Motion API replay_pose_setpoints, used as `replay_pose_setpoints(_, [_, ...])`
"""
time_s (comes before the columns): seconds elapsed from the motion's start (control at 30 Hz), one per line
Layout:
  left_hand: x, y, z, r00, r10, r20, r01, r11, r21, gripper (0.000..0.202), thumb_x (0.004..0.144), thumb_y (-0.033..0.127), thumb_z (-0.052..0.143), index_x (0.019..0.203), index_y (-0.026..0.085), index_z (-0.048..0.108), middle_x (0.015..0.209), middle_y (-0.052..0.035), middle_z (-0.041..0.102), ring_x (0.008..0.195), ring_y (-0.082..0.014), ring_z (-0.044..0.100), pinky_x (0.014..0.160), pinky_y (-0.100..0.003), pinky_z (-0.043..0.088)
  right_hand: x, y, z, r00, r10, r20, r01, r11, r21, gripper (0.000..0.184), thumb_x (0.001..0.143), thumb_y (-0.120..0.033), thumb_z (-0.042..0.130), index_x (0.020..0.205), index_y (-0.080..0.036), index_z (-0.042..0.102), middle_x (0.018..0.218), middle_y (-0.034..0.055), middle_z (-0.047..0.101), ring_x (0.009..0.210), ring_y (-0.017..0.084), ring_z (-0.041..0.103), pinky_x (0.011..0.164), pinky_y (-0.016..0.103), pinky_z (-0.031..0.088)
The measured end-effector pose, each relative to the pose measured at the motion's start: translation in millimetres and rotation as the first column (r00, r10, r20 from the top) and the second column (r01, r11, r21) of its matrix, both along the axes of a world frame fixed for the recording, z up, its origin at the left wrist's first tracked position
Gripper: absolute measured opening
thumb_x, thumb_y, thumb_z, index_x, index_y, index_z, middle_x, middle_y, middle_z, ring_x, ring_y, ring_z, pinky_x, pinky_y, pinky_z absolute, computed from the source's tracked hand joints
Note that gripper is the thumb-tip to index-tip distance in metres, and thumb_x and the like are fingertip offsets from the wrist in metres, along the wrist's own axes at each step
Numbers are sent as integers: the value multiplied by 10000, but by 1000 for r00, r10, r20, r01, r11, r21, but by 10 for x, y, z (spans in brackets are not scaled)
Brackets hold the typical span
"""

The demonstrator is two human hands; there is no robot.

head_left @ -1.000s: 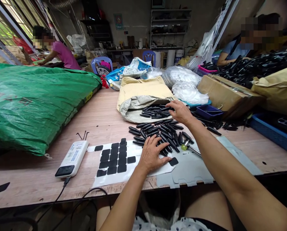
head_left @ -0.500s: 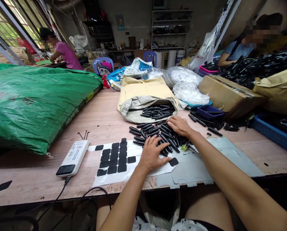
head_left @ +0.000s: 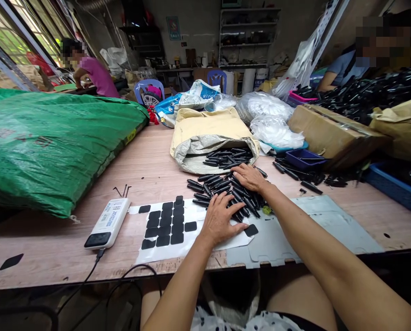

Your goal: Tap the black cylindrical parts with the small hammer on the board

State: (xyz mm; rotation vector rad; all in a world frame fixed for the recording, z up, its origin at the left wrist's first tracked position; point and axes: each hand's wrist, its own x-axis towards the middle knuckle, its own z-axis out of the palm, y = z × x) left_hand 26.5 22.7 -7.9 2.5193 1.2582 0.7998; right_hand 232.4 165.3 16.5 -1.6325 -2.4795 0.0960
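Note:
A pile of short black plastic tubes point(head_left: 215, 187) lies on the wooden table point(head_left: 150, 161) in front of an open tan sack point(head_left: 205, 133) that spills more of them. My right hand point(head_left: 248, 178) rests flat on the pile, fingers spread. My left hand point(head_left: 220, 219) lies flat and open on a white backing sheet point(head_left: 191, 216), fingertips at the pile's near edge. Several black adhesive pads point(head_left: 164, 225) sit on that sheet, and one single pad point(head_left: 251, 230) lies beside my left thumb.
A white power bank point(head_left: 108, 222) with a cable lies left of the sheet. A big green sack point(head_left: 50, 142) fills the left side. A grey card point(head_left: 316, 225), cardboard box point(head_left: 329, 133), blue trays and plastic bags stand right. Two other people sit at the back.
My right hand came back from the sack's mouth toward me and now lies on the loose pile of tubes. My left hand has barely moved.

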Motion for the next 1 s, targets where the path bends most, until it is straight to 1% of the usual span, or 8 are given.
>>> replay_pose_setpoints(0.17, [0,-1,19,1000,-1,-9,0,1000,-3,628,810,611,780,1373,356,667,1445,-86,586,1442,-340,426,1253,-567,234,6,-5,-9,998,44,-51,-44,999,11,520,1072,-418,270,1430,-265,615,1237,103,609,1140,227,574,1078,382,407])
replay_pose_setpoints(0.43, [5,0,19,1000,-2,-10,2,1000,-2,631,802,612,785,1364,348,676,1440,-90,591,1436,-342,429,1250,-572,243,-50,-192,26,998,-30,-51,31,999,29,491,1058,-459,300,1396,-336,634,1333,78,594,1182,268,559,1040,415,440])
replay_pose_setpoints(0.53, [2,-4,22,1000,7,-8,-7,1000,-5,623,801,602,790,1357,343,681,1448,-92,587,1434,-344,430,1251,-576,239,-32,-164,113,996,-67,-60,67,998,-9,482,1054,-501,304,1313,-345,679,1253,55,657,1140,241,589,1031,382,451])
replay_pose_setpoints(0.67, [-7,-11,28,1000,1,-7,-1,1000,-10,629,801,602,790,1365,350,673,1445,-87,588,1435,-339,430,1251,-569,242,274,73,255,961,-260,-91,263,965,23,582,1060,-446,210,1313,-214,680,1294,166,643,1164,288,602,1012,433,470])
replay_pose_setpoints(0.73, [-9,-11,28,1000,-1,-8,1,1000,-16,636,799,604,791,1371,355,668,1447,-85,586,1441,-337,425,1251,-565,244,499,205,267,844,-529,-83,533,846,29,534,1020,-405,333,1415,-180,614,1346,234,604,1154,340,615,965,494,493])
replay_pose_setpoints(0.77, [-9,-10,27,1000,1,-7,-1,1000,-19,638,797,605,792,1371,355,667,1448,-85,586,1444,-337,422,1252,-565,243,602,253,250,819,-570,-66,572,820,16,522,990,-369,402,1414,-149,615,1315,262,616,1142,361,620,948,517,498])
replay_pose_setpoints(0.9, [-9,-4,21,1000,-1,-5,1,1000,-27,641,792,608,793,1367,353,671,1444,-83,588,1444,-342,422,1256,-568,234,821,272,97,846,-532,-30,532,847,-17,417,869,-231,574,1255,-238,731,1284,186,678,1176,348,604,977,509,494])
replay_pose_setpoints(1.0, [-13,-4,32,1000,-2,-3,2,1000,-31,638,793,601,794,1369,355,670,1443,-79,587,1442,-343,421,1258,-564,234,809,184,24,858,-512,-54,513,859,10,445,848,-205,577,1267,-215,728,1313,209,666,1230,380,569,998,553,477])
